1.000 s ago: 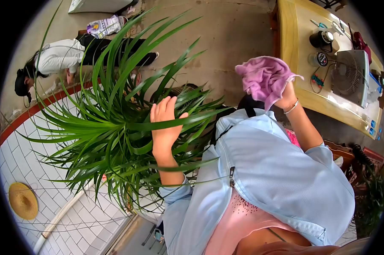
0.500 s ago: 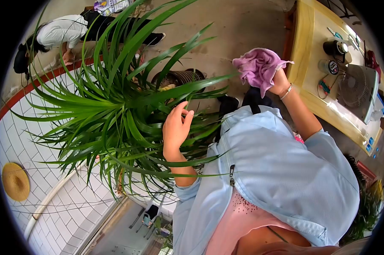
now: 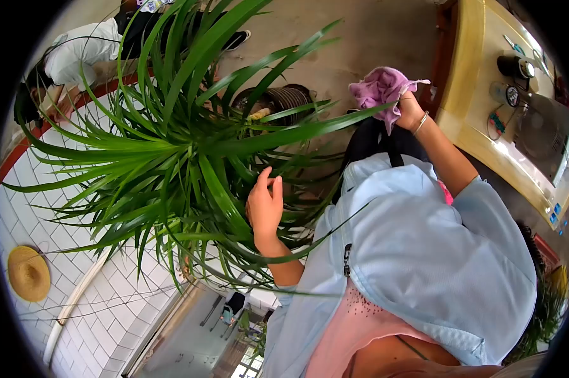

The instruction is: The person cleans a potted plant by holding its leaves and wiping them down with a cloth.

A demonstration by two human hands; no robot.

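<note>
My left hand is among the long green leaves of a large plant, its back to the camera. Its thumb and forefinger stand slightly apart with nothing visible between them; the other fingers are partly hidden. To the right, my right hand grips a bunched purple cloth. One long leaf reaches across to the cloth and overlaps it. The plant's ribbed dark pot shows behind the leaves.
A wooden table at the right bears a fan, a black-lidded jar and scissors. At the upper left, another person bends over by a white tiled wall. A straw hat hangs there.
My left hand has moved down and right, from lying spread over the leaves to among them. The cloth in my right hand has shifted slightly up. The other person's hands now reach lower.
</note>
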